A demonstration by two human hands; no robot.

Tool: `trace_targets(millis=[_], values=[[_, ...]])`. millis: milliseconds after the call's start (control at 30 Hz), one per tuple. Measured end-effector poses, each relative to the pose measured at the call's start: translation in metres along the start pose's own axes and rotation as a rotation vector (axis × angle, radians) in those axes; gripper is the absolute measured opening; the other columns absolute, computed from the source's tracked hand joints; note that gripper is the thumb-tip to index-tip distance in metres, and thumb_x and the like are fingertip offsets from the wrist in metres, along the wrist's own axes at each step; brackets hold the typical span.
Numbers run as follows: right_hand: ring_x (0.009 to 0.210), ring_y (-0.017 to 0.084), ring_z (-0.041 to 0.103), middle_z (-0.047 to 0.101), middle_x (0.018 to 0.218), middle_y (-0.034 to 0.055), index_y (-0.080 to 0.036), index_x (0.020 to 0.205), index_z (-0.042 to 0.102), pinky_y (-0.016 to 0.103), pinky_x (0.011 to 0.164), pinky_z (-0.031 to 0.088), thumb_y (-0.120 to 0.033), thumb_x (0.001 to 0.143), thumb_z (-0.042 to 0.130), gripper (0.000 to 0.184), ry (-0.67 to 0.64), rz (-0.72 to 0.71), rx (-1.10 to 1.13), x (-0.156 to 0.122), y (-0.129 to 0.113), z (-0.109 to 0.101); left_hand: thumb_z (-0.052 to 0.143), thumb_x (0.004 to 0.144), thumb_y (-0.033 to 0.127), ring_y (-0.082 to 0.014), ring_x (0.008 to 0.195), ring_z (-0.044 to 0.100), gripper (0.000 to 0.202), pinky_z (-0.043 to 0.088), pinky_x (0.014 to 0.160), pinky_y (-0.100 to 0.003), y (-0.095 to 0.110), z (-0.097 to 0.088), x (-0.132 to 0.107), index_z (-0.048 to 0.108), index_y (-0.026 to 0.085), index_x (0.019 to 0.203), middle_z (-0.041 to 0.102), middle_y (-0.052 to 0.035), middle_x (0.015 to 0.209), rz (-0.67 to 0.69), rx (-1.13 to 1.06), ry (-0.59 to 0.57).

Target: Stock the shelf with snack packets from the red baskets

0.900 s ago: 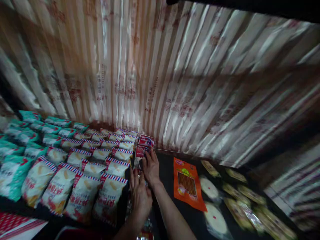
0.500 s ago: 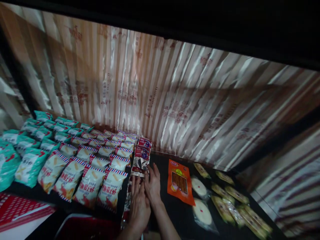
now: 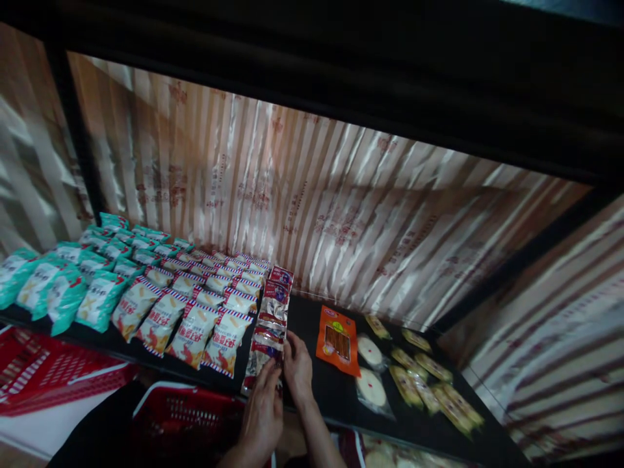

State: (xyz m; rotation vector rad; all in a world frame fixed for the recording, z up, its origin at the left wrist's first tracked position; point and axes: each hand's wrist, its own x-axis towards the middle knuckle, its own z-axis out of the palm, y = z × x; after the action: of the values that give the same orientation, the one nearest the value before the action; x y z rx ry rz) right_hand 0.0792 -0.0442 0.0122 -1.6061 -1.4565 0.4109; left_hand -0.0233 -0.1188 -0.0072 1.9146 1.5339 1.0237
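A column of shiny silver and purple-red foil packets (image 3: 273,300) runs from back to front on the black shelf (image 3: 305,318). My left hand (image 3: 263,406) reaches over the column's front end, its outstretched fingers lying on the nearest foil packet (image 3: 263,351). Along the right edge of that packet is my right hand (image 3: 298,372), with fingers extended and slightly bent, touching its side. Neither hand is closed round a packet. Left of the column stand rows of white snack bags (image 3: 225,341) with red and blue striped edges.
Teal bags (image 3: 100,302) fill the shelf's left end. To the right lie an orange packet (image 3: 337,341), two round white items (image 3: 371,389) in clear wrap and several yellowish packets (image 3: 404,387). Red baskets (image 3: 192,406) sit below the front edge. A dark beam (image 3: 341,97) crosses overhead.
Both hands have drawn back toward the shelf's front edge, uncovering more of the front foil packets. My left fingers now rest on the nearest packet. The view has shifted.
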Motion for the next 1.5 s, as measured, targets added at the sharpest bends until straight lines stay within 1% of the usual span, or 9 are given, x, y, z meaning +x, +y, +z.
trace_targets(millis=[133,333,500,733,900,1100,1200,1333,1500], values=[[0.096,0.023,0.063,0.067,0.104,0.0120,-0.013,0.109,0.063,0.031,0.084,0.047,-0.035,0.081,0.040,0.042,-0.016,0.131,-0.033,0.026,0.001,0.003,0.036,0.072,0.003,-0.0226,0.128,0.040,0.052,0.035,0.106,-0.039,0.005,-0.009,0.009,0.055,0.008,0.120,0.046,-0.0154,0.136,-0.091,-0.065,0.007],[0.101,0.019,0.061,0.065,0.110,0.0091,-0.015,0.115,0.059,0.024,0.084,0.044,-0.030,0.085,0.038,0.039,-0.107,0.210,-0.256,0.073,-0.001,0.008,0.039,0.071,0.002,-0.0219,0.128,0.041,0.052,0.033,0.107,-0.035,0.010,-0.013,0.038,0.057,0.010,0.119,0.043,-0.0141,0.139,-0.285,-0.100,-0.054],[0.094,0.021,0.063,0.067,0.102,0.0118,-0.016,0.108,0.062,0.027,0.075,0.044,-0.038,0.085,0.043,0.037,-0.115,0.274,-0.311,0.102,0.007,0.020,0.039,0.069,0.000,-0.0199,0.128,0.040,0.052,0.032,0.107,-0.031,0.005,-0.003,0.060,0.058,0.011,0.117,0.043,-0.0119,0.138,-0.257,-0.117,-0.030],[0.076,0.020,0.064,0.070,0.080,0.0047,-0.025,0.080,0.068,0.027,0.060,0.040,-0.042,0.074,0.057,0.022,-0.113,0.300,-0.247,0.120,0.023,0.029,0.039,0.067,0.000,-0.0220,0.121,0.048,0.051,0.039,0.103,-0.035,-0.014,0.018,0.074,0.062,0.014,0.110,0.051,-0.0115,0.132,-0.246,-0.157,0.052],[0.063,0.017,0.061,0.068,0.066,-0.0004,-0.027,0.066,0.066,0.025,0.055,0.037,-0.039,0.071,0.058,0.016,-0.079,0.280,-0.124,0.125,0.029,0.030,0.038,0.070,0.003,-0.0216,0.122,0.047,0.048,0.037,0.104,-0.037,-0.020,0.021,0.079,0.063,0.016,0.108,0.052,-0.0109,0.130,-0.228,-0.162,0.106],[0.059,0.015,0.058,0.063,0.061,-0.0034,-0.024,0.065,0.059,0.023,0.056,0.041,-0.044,0.071,0.052,0.022,-0.052,0.232,0.092,0.122,0.019,0.031,0.037,0.072,0.003,-0.0226,0.121,0.048,0.045,0.038,0.104,-0.039,-0.018,0.018,0.085,0.063,0.015,0.108,0.052,-0.0121,0.128,-0.239,-0.130,0.099],[0.059,0.013,0.055,0.061,0.062,-0.0038,-0.021,0.065,0.054,0.022,0.057,0.042,-0.045,0.068,0.054,0.023,-0.044,0.228,0.387,0.112,0.009,0.029,0.038,0.071,0.003,-0.0215,0.122,0.046,0.044,0.036,0.105,-0.038,-0.017,0.017,0.087,0.063,0.016,0.106,0.052,-0.0112,0.128,-0.251,-0.165,0.135],[0.053,0.011,0.051,0.056,0.059,-0.0057,-0.021,0.067,0.050,0.022,0.053,0.042,-0.042,0.064,0.063,0.025,-0.008,0.351,0.811,0.098,0.003,0.019,0.039,0.075,0.007,-0.0226,0.127,0.041,0.045,0.034,0.106,-0.039,-0.016,0.015,0.087,0.055,0.014,0.116,0.045,-0.0135,0.134,-0.274,-0.215,0.208],[0.048,0.012,0.052,0.057,0.056,-0.0062,-0.022,0.065,0.051,0.023,0.049,0.044,-0.038,0.057,0.069,0.025,0.059,0.516,0.912,0.085,0.008,-0.006,0.043,0.084,0.026,-0.0234,0.126,0.042,0.044,0.042,0.100,-0.038,-0.008,0.016,0.089,0.044,0.015,0.126,0.042,-0.0149,0.137,-0.334,-0.431,0.280]])
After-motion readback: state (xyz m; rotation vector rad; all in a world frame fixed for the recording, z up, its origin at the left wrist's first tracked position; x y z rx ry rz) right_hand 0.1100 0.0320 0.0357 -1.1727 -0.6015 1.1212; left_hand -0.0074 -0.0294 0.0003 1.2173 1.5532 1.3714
